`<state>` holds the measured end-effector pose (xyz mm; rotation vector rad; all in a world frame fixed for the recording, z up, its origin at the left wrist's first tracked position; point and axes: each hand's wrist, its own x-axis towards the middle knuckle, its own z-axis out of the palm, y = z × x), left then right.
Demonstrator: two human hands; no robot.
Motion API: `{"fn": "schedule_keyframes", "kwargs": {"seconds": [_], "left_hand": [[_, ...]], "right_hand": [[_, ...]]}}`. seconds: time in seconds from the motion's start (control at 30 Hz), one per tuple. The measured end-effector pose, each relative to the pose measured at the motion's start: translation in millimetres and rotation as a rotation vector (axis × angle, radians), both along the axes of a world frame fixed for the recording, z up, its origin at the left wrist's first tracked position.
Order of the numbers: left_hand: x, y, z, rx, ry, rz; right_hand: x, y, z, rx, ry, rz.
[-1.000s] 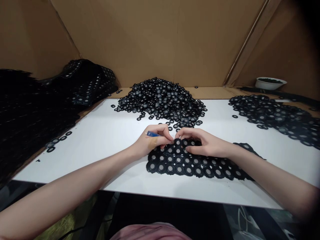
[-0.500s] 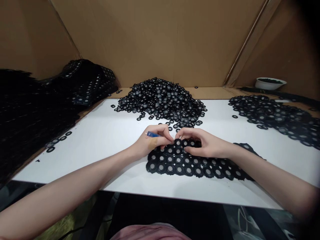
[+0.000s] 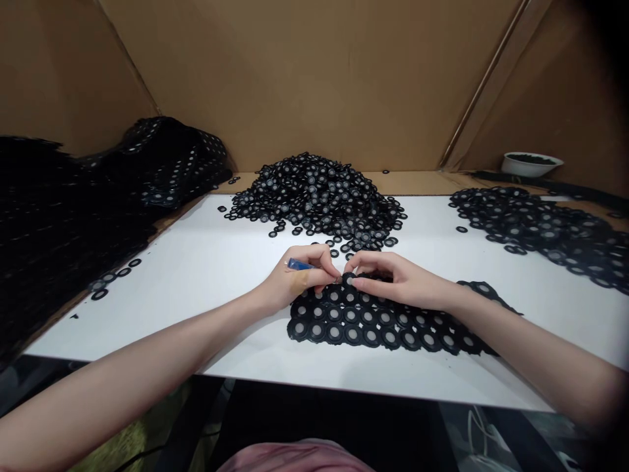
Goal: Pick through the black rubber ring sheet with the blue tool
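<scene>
White counter [image 3: 162,314] holds a sheet of black rings [image 3: 368,328] below a loose heap [image 3: 314,196]; the left hand [image 3: 295,278] clenches a blue tool [image 3: 299,264], and the right hand [image 3: 398,282] pinches the sheet's top edge.

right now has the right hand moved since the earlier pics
Yes, slightly: the right hand has its thumb drawn up toward the heap of black rings, which stays put.

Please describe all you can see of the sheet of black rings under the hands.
This sheet of black rings is a flat, rubbery-looking layer of linked rings with grey centres, lying on a white board. Its far edge sits under the left hand and right hand, whose fingers touch it.
</scene>
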<state>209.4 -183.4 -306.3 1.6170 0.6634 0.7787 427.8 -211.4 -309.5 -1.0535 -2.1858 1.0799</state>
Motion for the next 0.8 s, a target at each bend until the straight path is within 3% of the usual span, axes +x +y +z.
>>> {"fn": "schedule_keyframes", "kwargs": {"seconds": [0.17,0.3,0.5,0.8], "left_hand": [[-4.0,0.7,3.7,0.019,-0.059,0.041],[-8.7,-4.6,6.5,0.153,-0.055,0.11],[-3.0,-16.5,-0.2,0.359,0.131,-0.163],[-1.2,-13.2,-4.5,0.352,0.133,-0.188]], "right_hand": [[-1.2,-0.9,-0.5,0.018,-0.025,-0.008],[-0.6,0.4,-0.5,-0.002,-0.046,-0.012],[0.3,3.5,-1.1,-0.042,-0.004,0.014],[-3.1,1.8,1.8,-0.074,0.019,0.027]]}}
